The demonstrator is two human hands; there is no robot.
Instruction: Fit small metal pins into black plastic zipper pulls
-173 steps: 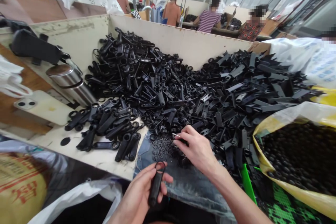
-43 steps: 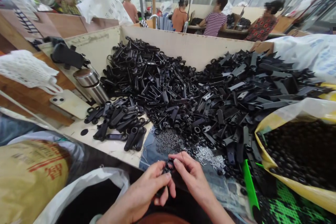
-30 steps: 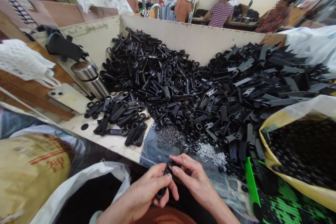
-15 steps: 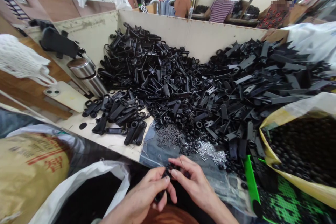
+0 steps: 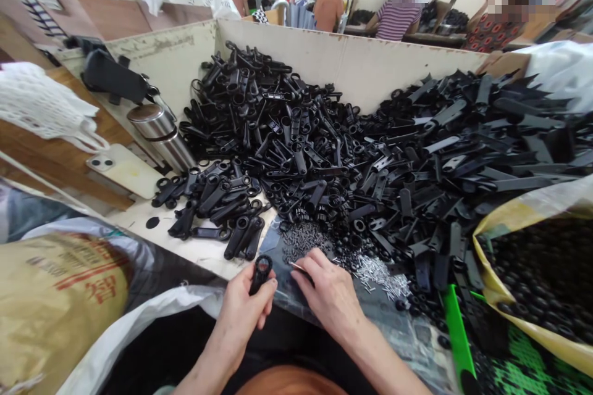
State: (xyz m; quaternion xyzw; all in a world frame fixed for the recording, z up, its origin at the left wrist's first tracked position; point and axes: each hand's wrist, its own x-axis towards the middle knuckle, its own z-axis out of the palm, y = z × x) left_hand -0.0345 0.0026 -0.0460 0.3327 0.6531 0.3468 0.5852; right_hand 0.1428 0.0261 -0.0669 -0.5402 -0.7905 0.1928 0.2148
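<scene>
My left hand is closed around a black ring-ended plastic part, its ring pointing up and away from me. Beyond it, my right hand reaches over the dark mat with fingers bent. A thin rod-like tool sticks out between its thumb and fingers; the rest of it is hidden in the palm. Just past these fingertips lies a heap of tiny dark grey pieces. Short silver pins are scattered to the right. Several similar black parts lie in a group left of the mat.
A large pile of black plastic parts fills the walled bench. At right stand a yellow-edged sack of black round pieces and a green basket. A steel flask, a phone and an open white sack are at left.
My hands were together on a black part and are now apart. The left has moved left with the ring-ended part; the right has moved forward to the tiny grey pieces.
</scene>
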